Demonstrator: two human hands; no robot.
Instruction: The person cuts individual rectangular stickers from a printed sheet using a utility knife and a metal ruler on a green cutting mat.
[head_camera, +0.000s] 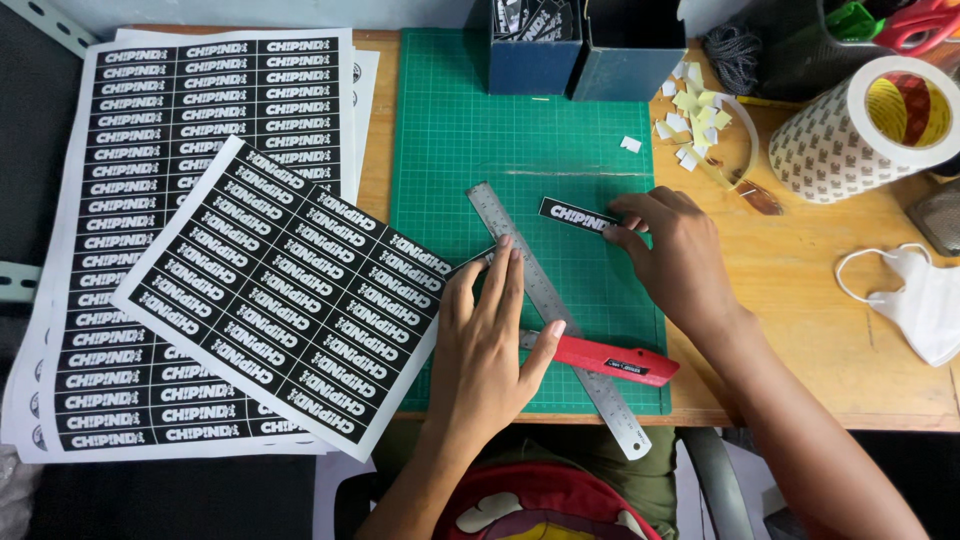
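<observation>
Label strip (578, 215) at right fingers (628, 232).

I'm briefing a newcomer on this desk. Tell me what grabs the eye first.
The black-and-white label sheets fanned across the left side stand out first. Next, at centre, the left hand presses a steel ruler onto the green cutting mat, while the right hand pinches one cut black label. A red utility knife lies across the ruler.

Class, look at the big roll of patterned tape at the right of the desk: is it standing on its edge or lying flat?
Lying on its side: the tape roll rests tilted on the wooden desk, its hollow core facing up toward the camera.
</observation>
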